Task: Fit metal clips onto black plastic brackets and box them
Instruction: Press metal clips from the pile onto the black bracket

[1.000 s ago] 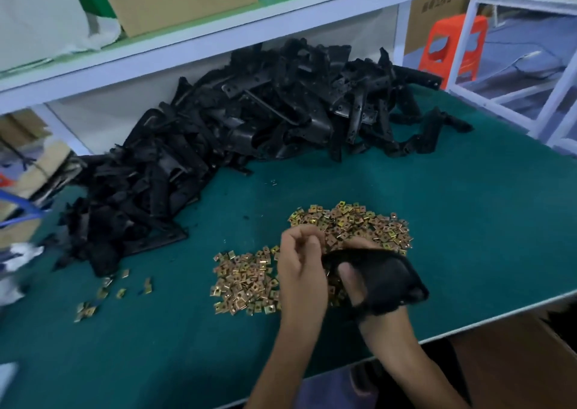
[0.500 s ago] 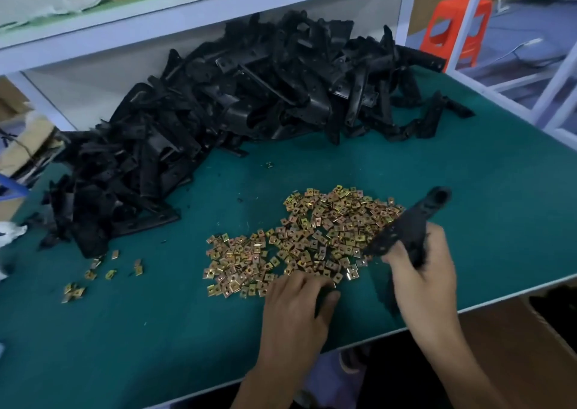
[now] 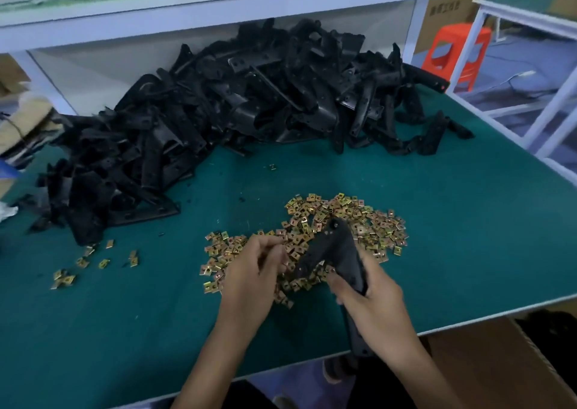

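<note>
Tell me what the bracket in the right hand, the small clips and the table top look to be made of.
The bracket in the right hand: black plastic, by its dull matte moulded look. The clips: thin metal with a yellowish, iridescent plating, since they glint gold and reddish. The table top: green mat, probably rubber or felt; even, unshiny surface.

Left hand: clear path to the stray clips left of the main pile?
Probably yes. The left hand is by the main clip pile, only green mat between it and the stray clips; the black bracket heap lies farther back. Whether its curled fingers hold a clip is blurred.
</note>
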### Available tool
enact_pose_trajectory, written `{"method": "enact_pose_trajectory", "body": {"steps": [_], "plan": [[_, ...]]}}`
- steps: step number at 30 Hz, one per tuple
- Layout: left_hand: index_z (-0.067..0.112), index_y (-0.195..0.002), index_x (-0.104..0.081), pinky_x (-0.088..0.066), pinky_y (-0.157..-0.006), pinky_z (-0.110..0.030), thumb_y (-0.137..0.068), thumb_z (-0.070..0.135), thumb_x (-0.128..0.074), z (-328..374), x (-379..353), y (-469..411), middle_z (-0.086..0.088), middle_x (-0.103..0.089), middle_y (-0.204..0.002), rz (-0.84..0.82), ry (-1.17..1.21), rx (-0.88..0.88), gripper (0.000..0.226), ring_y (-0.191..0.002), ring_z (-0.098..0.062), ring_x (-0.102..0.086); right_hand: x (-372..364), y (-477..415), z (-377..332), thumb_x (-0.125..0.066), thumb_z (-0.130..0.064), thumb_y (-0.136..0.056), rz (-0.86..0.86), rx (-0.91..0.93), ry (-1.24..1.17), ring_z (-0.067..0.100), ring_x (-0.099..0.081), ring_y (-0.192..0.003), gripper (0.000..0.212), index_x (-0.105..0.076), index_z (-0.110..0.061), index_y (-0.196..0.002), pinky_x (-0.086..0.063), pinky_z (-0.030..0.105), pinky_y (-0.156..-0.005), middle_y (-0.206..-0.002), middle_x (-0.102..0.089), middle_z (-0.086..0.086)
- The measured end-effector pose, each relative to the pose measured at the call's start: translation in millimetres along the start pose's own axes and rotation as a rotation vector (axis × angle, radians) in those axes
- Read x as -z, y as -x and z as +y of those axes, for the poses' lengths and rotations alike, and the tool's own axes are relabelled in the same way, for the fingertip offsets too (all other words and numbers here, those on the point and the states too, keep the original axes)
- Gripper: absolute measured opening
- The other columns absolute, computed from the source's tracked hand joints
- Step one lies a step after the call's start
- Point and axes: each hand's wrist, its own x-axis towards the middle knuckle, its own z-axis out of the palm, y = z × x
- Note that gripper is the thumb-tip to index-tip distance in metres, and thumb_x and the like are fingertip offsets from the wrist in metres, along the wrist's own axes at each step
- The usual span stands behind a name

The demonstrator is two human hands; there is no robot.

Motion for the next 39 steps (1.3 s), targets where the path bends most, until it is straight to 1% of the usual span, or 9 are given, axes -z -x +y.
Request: {"method": "enact_pose_trajectory", "body": {"steps": [3,9,13,16,18,22,27,34,39], "plan": [[0.036,-0.099,-0.069,-0.054,-0.075,-0.018,-0.099,0.017,-0.063,-5.3,12.1,-3.7,0.016,-0.073,-0.092,0.001,0.17,0.051,0.02,-0.085,-0.004,-0.069,-6.0,-6.8,-2.6,-0.07,-0.036,-0.093,-0.026,0.041,0.035,0.0,-0.069,-0.086,0.05,-0.049,-0.059,-0.132,-0.049,0.017,-0.07,-0.098,-0.072,-0.025],[0.016,-0.105,-0.064,-0.055,-0.078,-0.027,-0.099,0.006,-0.06,-4.2,14.2,-0.9,-0.005,-0.077,-0.095,-0.055,0.557,0.164,0.012,-0.089,-0.018,-0.072,-7.6,-9.2,-1.2,-0.069,-0.026,-0.092,-0.093,0.025,0.031,0.009,-0.069,-0.082,0.07,-0.037,-0.08,-0.125,-0.054,0.037,-0.073,-0.1,-0.073,-0.017],[0.024,-0.114,-0.067,-0.055,-0.081,-0.021,-0.102,0.012,-0.056,-3.0,13.9,1.4,0.001,-0.077,-0.101,-0.035,0.542,0.171,0.02,-0.098,-0.011,-0.071,-10.8,-7.9,2.3,-0.072,-0.027,-0.091,-0.086,0.045,0.048,-0.007,-0.067,-0.098,0.072,-0.038,-0.08,-0.124,-0.055,0.025,-0.08,-0.11,-0.069,-0.034],[0.022,-0.107,-0.069,-0.053,-0.077,-0.02,-0.102,0.015,-0.057,-0.2,5.8,6.9,0.004,-0.077,-0.101,-0.046,0.604,0.249,0.015,-0.097,-0.009,-0.07,-12.6,-7.6,3.3,-0.071,-0.027,-0.091,-0.073,0.071,0.1,-0.003,-0.067,-0.08,0.07,-0.039,-0.075,-0.131,-0.057,0.037,-0.079,-0.092,-0.072,-0.027],[0.02,-0.104,-0.07,-0.053,-0.076,-0.02,-0.101,0.016,-0.059,1.0,-1.4,11.1,0.002,-0.075,-0.097,-0.046,0.632,0.298,0.012,-0.09,-0.009,-0.069,-13.4,-8.2,4.7,-0.071,-0.029,-0.091,-0.071,0.088,0.111,-0.006,-0.065,-0.078,0.07,-0.037,-0.076,-0.131,-0.058,0.033,-0.077,-0.091,-0.07,-0.03],[0.012,-0.102,-0.07,-0.058,-0.07,-0.027,-0.099,0.012,-0.061,5.5,-7.1,14.1,-0.003,-0.076,-0.09,-0.003,0.712,0.359,0.009,-0.083,-0.015,-0.072,-14.3,-7.8,5.3,-0.07,-0.03,-0.091,-0.074,0.097,0.075,-0.013,-0.064,-0.1,0.071,-0.036,-0.078,-0.129,-0.049,0.017,-0.082,-0.109,-0.066,-0.04],[0.004,-0.104,-0.066,-0.058,-0.064,-0.027,-0.099,0.007,-0.06,10.6,-5.1,12.5,-0.011,-0.077,-0.088,-0.014,0.787,0.389,0.008,-0.082,-0.026,-0.074,-14.6,-7.9,5.9,-0.069,-0.028,-0.093,-0.089,0.11,0.113,-0.014,-0.064,-0.099,0.073,-0.033,-0.076,-0.135,-0.048,0.006,-0.074,-0.108,-0.065,-0.041],[0.004,-0.101,-0.064,-0.055,-0.056,-0.024,-0.098,0.004,-0.061,14.4,-4.9,12.9,-0.009,-0.077,-0.088,0.019,0.887,0.486,0.005,-0.078,-0.026,-0.075,-12.9,-8.5,2.4,-0.068,-0.031,-0.093,-0.118,0.108,0.185,-0.019,-0.061,-0.093,0.071,-0.032,-0.072,-0.138,-0.048,0.005,-0.071,-0.101,-0.064,-0.045],[0.004,-0.1,-0.067,-0.054,-0.056,-0.025,-0.096,0.004,-0.063,15.2,-5.2,13.7,-0.012,-0.076,-0.086,0.002,0.849,0.453,0.006,-0.074,-0.024,-0.073,-13.1,-7.6,4.0,-0.066,-0.031,-0.093,-0.102,0.108,0.21,-0.013,-0.063,-0.09,0.068,-0.034,-0.067,-0.142,-0.052,0.017,-0.073,-0.099,-0.067,-0.039]]}}
